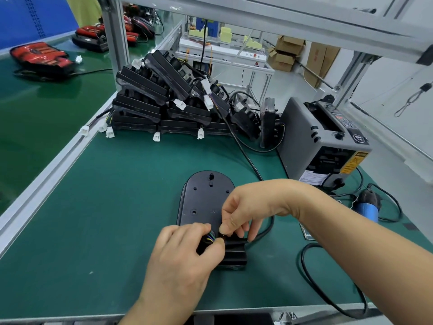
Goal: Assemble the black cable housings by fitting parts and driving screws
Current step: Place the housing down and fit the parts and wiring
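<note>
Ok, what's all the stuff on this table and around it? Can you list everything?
black housing: one, black, on the mat in front
housing pile: many, black, stacked at the mat's back
white plugs: several, white, on wire ends along the pile
grey machine: one, grey, back right
blue tool: one, blue and black, right edge
black cables: a few, black, mat's right side
red units: a few, red and black, left belt
cardboard boxes: several, brown, far back
green mat: one, green, covers the table
left hand: grips the housing's near end
right hand: pinches at the same end
</note>
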A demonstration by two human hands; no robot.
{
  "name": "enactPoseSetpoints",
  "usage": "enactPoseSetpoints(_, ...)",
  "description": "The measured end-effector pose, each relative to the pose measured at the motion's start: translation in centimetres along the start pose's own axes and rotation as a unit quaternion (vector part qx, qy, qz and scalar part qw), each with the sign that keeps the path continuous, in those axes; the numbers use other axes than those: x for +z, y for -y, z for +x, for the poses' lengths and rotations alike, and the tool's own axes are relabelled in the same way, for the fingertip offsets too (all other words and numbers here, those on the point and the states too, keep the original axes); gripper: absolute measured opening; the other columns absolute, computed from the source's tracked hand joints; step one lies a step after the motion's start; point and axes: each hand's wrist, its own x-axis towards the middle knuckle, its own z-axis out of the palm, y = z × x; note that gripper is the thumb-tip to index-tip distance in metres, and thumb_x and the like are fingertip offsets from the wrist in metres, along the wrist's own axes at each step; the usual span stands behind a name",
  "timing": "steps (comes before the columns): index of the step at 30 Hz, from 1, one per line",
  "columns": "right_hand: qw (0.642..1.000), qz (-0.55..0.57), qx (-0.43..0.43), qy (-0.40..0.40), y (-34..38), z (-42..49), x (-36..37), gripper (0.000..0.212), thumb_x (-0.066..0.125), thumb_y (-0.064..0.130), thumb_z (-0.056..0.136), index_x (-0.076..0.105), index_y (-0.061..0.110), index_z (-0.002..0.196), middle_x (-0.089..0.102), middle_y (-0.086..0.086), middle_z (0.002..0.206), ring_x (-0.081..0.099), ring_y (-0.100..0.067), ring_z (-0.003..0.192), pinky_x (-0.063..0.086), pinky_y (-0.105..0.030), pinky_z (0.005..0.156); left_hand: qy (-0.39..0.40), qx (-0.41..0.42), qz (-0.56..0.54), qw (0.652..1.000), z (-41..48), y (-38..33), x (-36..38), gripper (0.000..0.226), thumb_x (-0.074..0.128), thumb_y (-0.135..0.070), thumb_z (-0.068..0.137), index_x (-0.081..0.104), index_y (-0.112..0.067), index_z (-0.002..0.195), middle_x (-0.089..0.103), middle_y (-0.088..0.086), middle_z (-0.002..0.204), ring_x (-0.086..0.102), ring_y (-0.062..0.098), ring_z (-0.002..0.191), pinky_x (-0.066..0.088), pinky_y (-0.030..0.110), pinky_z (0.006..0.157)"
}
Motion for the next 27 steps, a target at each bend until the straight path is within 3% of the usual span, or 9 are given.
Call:
enactPoseSetpoints(5, 1.000, 0.004, -0.007, -0.015, -0.3, 0.0, 0.3, 0.015, 0.069, 0.024, 0.086, 0.065, 0.016, 0.075, 0.059, 0.008, 0.054, 0.053, -0.004, 0.057, 0.056, -0.022, 0.061, 0.004, -0.004, -0.010, 1.000, -0.1, 0.0, 0.1, 0.017, 0.050, -0.012, 0.082, 0.063, -0.019, 0.090, 0.067, 0.010, 0.087, 0.051, 0.021, 0.085, 0.039, 0.034, 0.075)
enactPoseSetpoints(12, 0.998, 0.001, -0.020, -0.057, -0.4, -0.8, 1.3, 0.020, 0.063, 0.028, 0.090, 0.062, 0.014, 0.076, 0.057, 0.000, 0.065, 0.053, -0.009, 0.063, 0.055, -0.019, 0.056, -0.007, 0.003, -0.010, 1.000, 0.0, 0.2, 0.4, 0.019, 0.050, -0.012, 0.079, 0.055, -0.023, 0.094, 0.068, 0.011, 0.085, 0.047, 0.022, 0.083, 0.036, 0.033, 0.073)
enactPoseSetpoints(18, 0.996, 0.029, -0.032, -0.080, -0.8, -1.7, 1.7, 0.020, 0.060, 0.030, 0.092, 0.061, 0.014, 0.080, 0.057, 0.000, 0.069, 0.053, -0.010, 0.068, 0.056, -0.021, 0.061, -0.008, 0.004, -0.008, 1.000, 0.2, 0.2, 0.6, 0.020, 0.050, -0.011, 0.079, 0.055, -0.023, 0.094, 0.067, 0.011, 0.083, 0.047, 0.021, 0.082, 0.035, 0.034, 0.072)
enactPoseSetpoints(20, 0.989, 0.047, -0.038, -0.132, -1.6, -2.8, 1.1, 0.019, 0.060, 0.033, 0.091, 0.064, 0.018, 0.079, 0.061, 0.003, 0.070, 0.055, -0.008, 0.070, 0.055, -0.022, 0.062, -0.008, 0.002, -0.008, 1.000, 0.2, 0.2, 0.6, 0.019, 0.049, -0.012, 0.079, 0.061, -0.022, 0.090, 0.067, 0.010, 0.084, 0.047, 0.021, 0.082, 0.034, 0.033, 0.073)
enactPoseSetpoints(23, 0.946, 0.082, -0.016, -0.312, -4.5, -5.9, -1.6, 0.016, 0.063, 0.031, 0.089, 0.065, 0.019, 0.078, 0.063, 0.004, 0.069, 0.057, -0.006, 0.063, 0.055, -0.023, 0.058, 0.003, -0.003, -0.004, 1.000, 0.2, 0.2, 0.7, 0.025, 0.048, -0.014, 0.080, 0.072, -0.017, 0.081, 0.067, 0.010, 0.084, 0.047, 0.021, 0.082, 0.034, 0.033, 0.074)
enactPoseSetpoints(25, 0.898, 0.083, 0.049, -0.428, -7.9, -8.3, -3.9, 0.015, 0.063, 0.028, 0.089, 0.064, 0.017, 0.078, 0.060, 0.002, 0.062, 0.056, -0.009, 0.054, 0.054, -0.026, 0.054, 0.002, -0.002, -0.008, 1.000, 0.3, 0.2, 0.7, 0.023, 0.049, -0.014, 0.080, 0.071, -0.019, 0.082, 0.067, 0.009, 0.085, 0.048, 0.020, 0.082, 0.034, 0.033, 0.073)
enactPoseSetpoints(27, 0.859, 0.027, 0.171, -0.481, -11.8, -10.1, -5.8, 0.019, 0.061, 0.026, 0.090, 0.060, 0.013, 0.076, 0.058, -0.003, 0.061, 0.058, -0.016, 0.050, 0.053, -0.030, 0.055, -0.003, 0.001, -0.014, 1.000, 0.2, 0.3, 0.7, 0.019, 0.049, -0.014, 0.079, 0.064, -0.023, 0.088, 0.067, 0.009, 0.085, 0.048, 0.021, 0.081, 0.035, 0.033, 0.073)
